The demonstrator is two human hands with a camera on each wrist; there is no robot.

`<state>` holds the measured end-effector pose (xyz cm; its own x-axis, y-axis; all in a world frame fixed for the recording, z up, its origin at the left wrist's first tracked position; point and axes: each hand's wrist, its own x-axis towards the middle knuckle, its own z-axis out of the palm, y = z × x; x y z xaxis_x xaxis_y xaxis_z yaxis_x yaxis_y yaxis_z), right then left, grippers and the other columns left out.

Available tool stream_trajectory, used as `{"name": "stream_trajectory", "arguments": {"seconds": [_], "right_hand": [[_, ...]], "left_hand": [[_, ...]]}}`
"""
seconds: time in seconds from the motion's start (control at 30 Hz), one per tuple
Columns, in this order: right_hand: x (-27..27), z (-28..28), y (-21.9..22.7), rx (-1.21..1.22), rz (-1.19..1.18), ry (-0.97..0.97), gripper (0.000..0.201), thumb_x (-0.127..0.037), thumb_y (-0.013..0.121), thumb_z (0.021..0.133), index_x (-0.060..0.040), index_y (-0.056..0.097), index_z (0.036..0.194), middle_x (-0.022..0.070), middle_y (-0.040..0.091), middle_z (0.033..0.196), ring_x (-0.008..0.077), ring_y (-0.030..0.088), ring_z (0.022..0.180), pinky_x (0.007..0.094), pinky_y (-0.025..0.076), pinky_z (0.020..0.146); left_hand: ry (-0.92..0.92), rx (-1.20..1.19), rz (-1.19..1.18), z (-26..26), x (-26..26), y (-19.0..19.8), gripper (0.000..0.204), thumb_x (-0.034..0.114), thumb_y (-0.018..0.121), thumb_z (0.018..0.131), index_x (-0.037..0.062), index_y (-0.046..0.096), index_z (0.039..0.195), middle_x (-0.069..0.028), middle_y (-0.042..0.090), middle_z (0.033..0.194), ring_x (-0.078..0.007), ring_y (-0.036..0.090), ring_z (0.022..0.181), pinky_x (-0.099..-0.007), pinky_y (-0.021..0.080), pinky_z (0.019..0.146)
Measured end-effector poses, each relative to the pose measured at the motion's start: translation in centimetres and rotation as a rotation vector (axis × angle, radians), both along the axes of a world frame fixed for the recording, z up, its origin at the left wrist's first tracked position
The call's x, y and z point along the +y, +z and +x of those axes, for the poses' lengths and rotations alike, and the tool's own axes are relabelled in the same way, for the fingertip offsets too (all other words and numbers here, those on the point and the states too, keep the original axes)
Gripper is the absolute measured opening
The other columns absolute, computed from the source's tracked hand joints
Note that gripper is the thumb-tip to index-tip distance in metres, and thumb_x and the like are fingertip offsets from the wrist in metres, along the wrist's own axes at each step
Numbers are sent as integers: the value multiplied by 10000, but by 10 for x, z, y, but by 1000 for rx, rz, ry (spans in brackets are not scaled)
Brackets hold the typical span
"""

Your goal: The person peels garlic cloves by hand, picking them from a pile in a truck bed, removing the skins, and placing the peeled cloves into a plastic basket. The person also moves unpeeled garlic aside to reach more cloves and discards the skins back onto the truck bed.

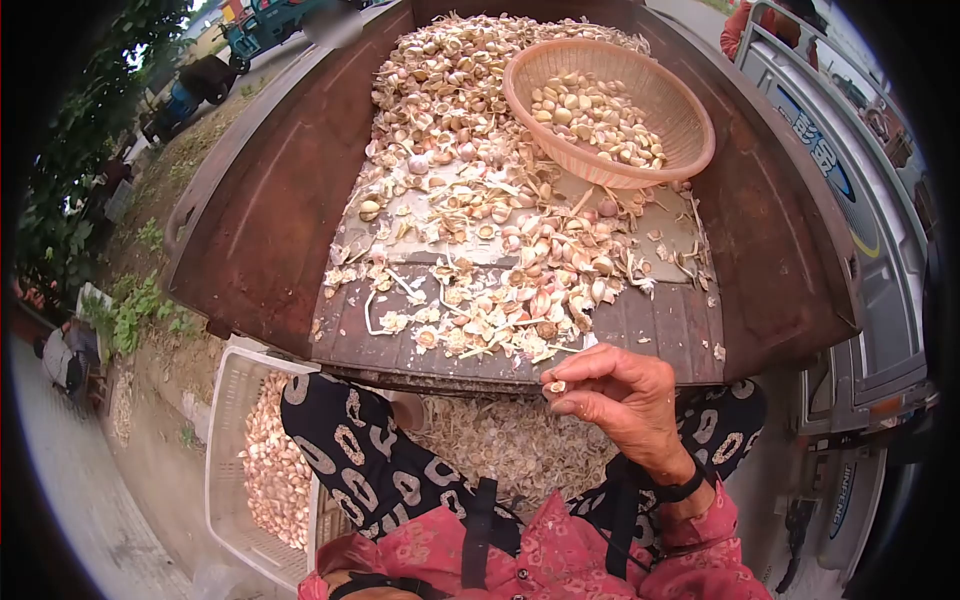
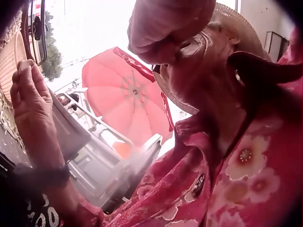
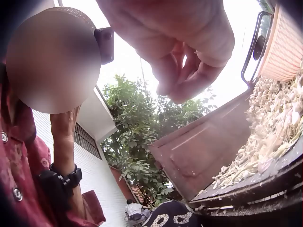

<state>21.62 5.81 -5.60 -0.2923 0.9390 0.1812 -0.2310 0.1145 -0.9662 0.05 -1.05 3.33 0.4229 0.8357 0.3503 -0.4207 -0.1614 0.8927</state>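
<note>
Over the near edge of the cart bed, my right hand pinches a small garlic clove between thumb and fingertips. The right wrist view shows its fingers drawn together from below. My left hand is raised at the person's head, its fingers bent; its palm side is partly hidden, and I cannot tell whether it holds anything. Loose garlic cloves and peeled skins lie spread on the bed just beyond the right hand. Farther back, an orange plastic basket contains pale peeled cloves.
A heap of garlic fills the far left of the bed between rusty side walls. Beside the person's left leg stands a white crate of cloves. Skins cover the ground between the legs. A grey vehicle stands at right.
</note>
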Motion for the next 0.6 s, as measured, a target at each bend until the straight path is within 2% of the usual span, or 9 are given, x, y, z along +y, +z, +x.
{"name": "stream_trajectory", "arguments": {"seconds": [0.17, 0.23, 0.3, 0.37, 0.43, 0.47, 0.5, 0.53, 0.6], "right_hand": [[-8, 5, 8, -78, 113, -9, 263, 116, 717, 804, 35, 691, 1052, 131, 680, 1062, 155, 682, 930, 261, 592, 803], [-13, 4, 21, -80, 121, -40, 271, 95, 758, 768, 21, 708, 1024, 135, 703, 1004, 175, 695, 914, 266, 589, 775], [-20, 8, 42, -115, 325, -93, 250, 96, 791, 727, -11, 723, 942, 169, 704, 883, 205, 713, 814, 295, 595, 706], [-36, 8, 66, -10, 446, -73, 267, 49, 814, 700, 1, 734, 950, 150, 727, 905, 210, 716, 772, 280, 576, 652], [-50, 9, 90, 63, 563, 61, 76, 6, 758, 798, 58, 727, 843, 190, 711, 832, 254, 705, 688, 320, 585, 585], [-48, 6, 91, 185, 798, 109, 103, 13, 706, 820, 93, 712, 885, 224, 701, 907, 275, 689, 687, 307, 562, 572], [-67, -8, 102, 237, 704, -46, 85, 23, 741, 760, 68, 713, 826, 206, 711, 880, 261, 689, 669, 295, 562, 553], [-71, -11, 104, 232, 706, -44, 85, 23, 741, 760, 68, 713, 826, 206, 711, 880, 261, 689, 669, 295, 562, 553], [-77, -16, 105, 307, 772, -75, 85, 23, 744, 744, 64, 712, 811, 199, 709, 854, 253, 684, 650, 289, 552, 529]], "left_hand": [[57, 19, 18, 6, -3, 2, 174, 101, 688, 889, -14, 633, 1008, -158, 596, 860, -190, 560, 666, -264, 433, 559], [89, 35, 25, 6, -5, 3, 158, 99, 691, 885, -9, 642, 989, -158, 592, 866, -193, 557, 665, -264, 431, 554], [108, 41, 37, 11, -9, 9, 142, 96, 695, 880, -4, 650, 971, -158, 589, 873, -196, 554, 663, -265, 428, 549], [151, -176, -436, 20, -17, 2, 154, 146, 643, 930, 9, 600, 986, -144, 556, 875, -156, 493, 625, -254, 389, 538], [129, -79, -190, 23, -19, -8, 119, 102, 644, 927, 12, 593, 984, -128, 550, 844, -145, 484, 588, -251, 387, 513], [23, -101, -106, 20, -19, -7, 116, 72, 664, 904, 5, 601, 975, -133, 565, 827, -154, 495, 566, -263, 386, 490], [-81, -123, -17, 19, -20, -4, 121, 41, 684, 882, -1, 609, 967, -137, 580, 809, -162, 505, 545, -274, 385, 467], [-81, -127, -14, 24, -21, 6, 121, 41, 684, 882, -1, 609, 967, -137, 580, 809, -162, 505, 545, -274, 385, 467], [23, -149, 165, 34, -25, 26, 152, -15, 713, 826, -9, 623, 948, -144, 595, 774, -179, 518, 509, -289, 376, 423]]}}
